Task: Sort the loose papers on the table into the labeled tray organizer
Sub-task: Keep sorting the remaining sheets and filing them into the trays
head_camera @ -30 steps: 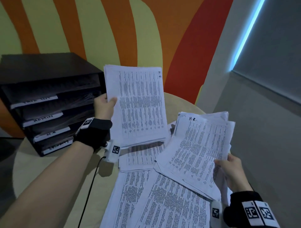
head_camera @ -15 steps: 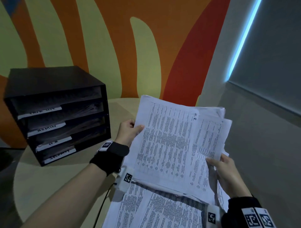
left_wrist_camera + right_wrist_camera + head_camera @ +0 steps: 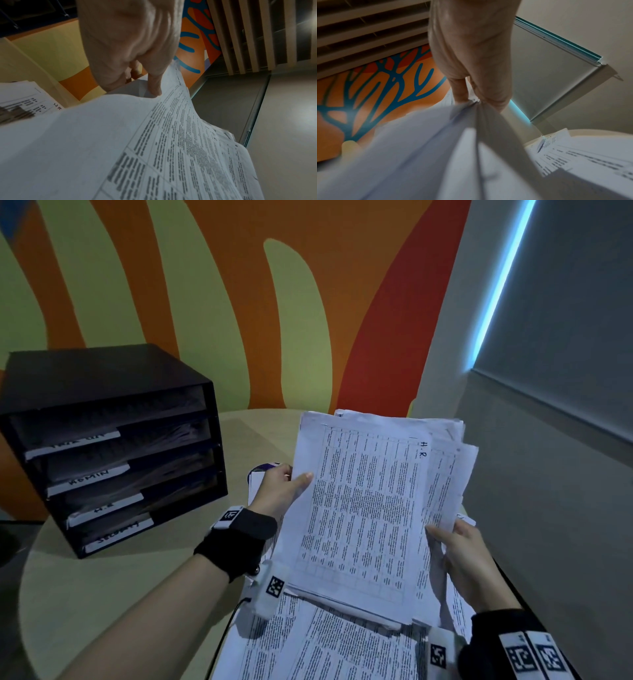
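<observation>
Paper is filling both of your hands: you are holding a thick stack of papers (image 3: 373, 508) above the table (image 3: 113, 594), tilted up toward you. The sheets are thin and white, printed with dense small tables, and the top sheet is carrying a handwritten "H.R." near its upper right corner. The edges of the stack are not lining up; several corners are sticking out at the top and on the right side. Your left hand (image 3: 284, 491) is gripping the left edge, thumb lying flat on the printed face and fingers curling behind. Your right hand (image 3: 469, 563) is pinching the lower right edge, where the sheets are bending and fanning a little.

More loose papers (image 3: 342, 652) are lying flat under the stack, overlapping each other near your side of the table. The black organizer (image 3: 113, 446) is standing to your left, well apart from the stack, a boxy shape with four stacked slots and white labels. Between it and your left hand the pale round tabletop is lying bare.
</observation>
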A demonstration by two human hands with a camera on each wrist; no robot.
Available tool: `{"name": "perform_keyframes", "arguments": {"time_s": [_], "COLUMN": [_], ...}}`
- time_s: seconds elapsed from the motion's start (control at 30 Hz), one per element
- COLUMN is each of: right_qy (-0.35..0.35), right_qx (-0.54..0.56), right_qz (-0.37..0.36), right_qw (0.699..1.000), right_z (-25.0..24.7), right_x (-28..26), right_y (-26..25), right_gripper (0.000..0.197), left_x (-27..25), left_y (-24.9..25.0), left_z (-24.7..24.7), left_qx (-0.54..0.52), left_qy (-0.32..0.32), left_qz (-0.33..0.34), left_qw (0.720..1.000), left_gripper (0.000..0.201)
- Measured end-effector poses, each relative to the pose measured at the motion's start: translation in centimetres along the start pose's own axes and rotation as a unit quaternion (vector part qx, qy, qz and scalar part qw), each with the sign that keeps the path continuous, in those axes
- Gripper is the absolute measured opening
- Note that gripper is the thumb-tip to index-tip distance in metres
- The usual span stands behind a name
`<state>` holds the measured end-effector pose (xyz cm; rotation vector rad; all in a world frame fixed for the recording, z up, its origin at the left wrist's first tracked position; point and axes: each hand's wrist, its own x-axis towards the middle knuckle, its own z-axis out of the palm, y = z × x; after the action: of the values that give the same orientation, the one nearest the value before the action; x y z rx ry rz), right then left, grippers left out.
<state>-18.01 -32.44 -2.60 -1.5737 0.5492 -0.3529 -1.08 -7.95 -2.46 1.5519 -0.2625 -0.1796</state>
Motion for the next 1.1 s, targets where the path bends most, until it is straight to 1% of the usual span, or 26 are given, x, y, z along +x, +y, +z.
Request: {"name": "perform_keyframes", "arguments": {"time_s": [0.07,0.13,0.17,0.23,0.33,0.4,0.47,0.53,0.57,0.6,0.63,0.7,0.73,0.77,0.8,0.87,0.9,0.93,1.0,1.03,1.1], "right_qy": [-0.006,-0.016,-0.024,-0.038,0.006,0.040,0.047,0.038,0.031,0.019,0.006,-0.006,0.001,0.019,0.047,0.104,0.125,0.141,0.163,0.169,0.178], "right_qx": [0.030,0.063,0.067,0.040,-0.006,0.006,0.026,0.034,0.037,0.040,0.031,-0.001,-0.009,-0.009,-0.005,0.001,0.008,0.017,0.023,0.026,0.037], "right_qz": [-0.003,-0.003,-0.016,-0.079,-0.155,-0.208,-0.255,-0.278,-0.269,-0.246,-0.216,-0.153,-0.130,-0.116,-0.109,-0.097,-0.091,-0.085,-0.074,-0.070,-0.060], "right_qw": [1.000,0.998,0.997,0.995,0.988,0.977,0.965,0.959,0.962,0.968,0.976,0.988,0.992,0.993,0.993,0.990,0.988,0.986,0.984,0.983,0.982], "right_z": [0.7,1.5,2.0,2.6,3.0,3.0,2.7,2.4,2.2,2.1,2.0,2.0,2.0,1.9,1.8,1.4,1.0,0.7,-0.1,-0.4,-0.9], "right_x": [-0.3,-0.6,-0.9,-1.4,-2.1,-2.7,-3.3,-3.6,-3.4,-3.2,-3.0,-2.4,-2.1,-1.8,-1.5,-0.9,-0.6,-0.4,0.0,0.0,0.0], "right_y": [-0.5,-0.8,-0.9,-1.1,-2.2,-3.5,-4.5,-4.9,-4.8,-4.5,-4.1,-2.8,-2.1,-1.6,-1.2,-0.9,-0.8,-0.9,-0.9,-1.0,-1.0], "right_gripper": [0.023,0.031,0.031,0.029,0.034,0.035,0.038,0.039,0.037,0.033,0.029,0.025,0.026,0.025,0.020,0.013,0.013,0.013,0.013,0.014,0.017], "left_x": [-0.2,-0.5,-0.7,-1.0,-1.7,-1.6,-1.7,-1.8,-1.7,-1.7,-1.5,-1.2,-0.9,-0.6,-0.3,0.3,0.6,0.8,1.3,1.4,1.4], "left_y": [-0.1,-0.2,-0.1,-0.1,1.4,2.7,3.9,4.4,4.4,4.2,3.6,1.9,0.9,0.0,-0.7,-1.4,-1.7,-2.0,-2.6,-2.8,-2.7], "left_z": [0.7,1.6,2.1,2.9,3.8,4.1,4.4,4.4,4.4,4.2,4.0,3.1,2.5,1.8,0.9,-0.8,-1.6,-2.2,-2.9,-3.0,-2.6], "left_qx": [0.011,0.001,-0.006,0.006,0.010,0.008,-0.010,-0.025,-0.021,-0.008,0.020,0.123,0.189,0.259,0.325,0.435,0.475,0.501,0.528,0.537,0.553], "left_qy": [-0.021,-0.022,-0.028,-0.045,-0.042,-0.023,-0.009,-0.004,-0.013,-0.030,-0.058,-0.124,-0.133,-0.117,-0.081,-0.017,-0.004,-0.005,-0.018,-0.020,-0.016], "left_qz": [-0.003,-0.012,-0.010,0.034,0.115,0.170,0.207,0.231,0.234,0.223,0.195,0.109,0.067,0.030,-0.006,-0.083,-0.115,-0.143,-0.187,-0.201,-0.235], "left_qw": [1.000,1.000,1.000,0.998,0.992,0.985,0.978,0.973,0.972,0.974,0.979,0.979,0.971,0.958,0.942,0.897,0.873,0.854,0.828,0.819,0.799], "left_gripper": [0.024,0.027,0.028,0.025,0.027,0.026,0.020,0.028,0.032,0.031,0.029,0.032,0.036,0.043,0.052,0.075,0.087,0.097,0.114,0.118,0.120]}}
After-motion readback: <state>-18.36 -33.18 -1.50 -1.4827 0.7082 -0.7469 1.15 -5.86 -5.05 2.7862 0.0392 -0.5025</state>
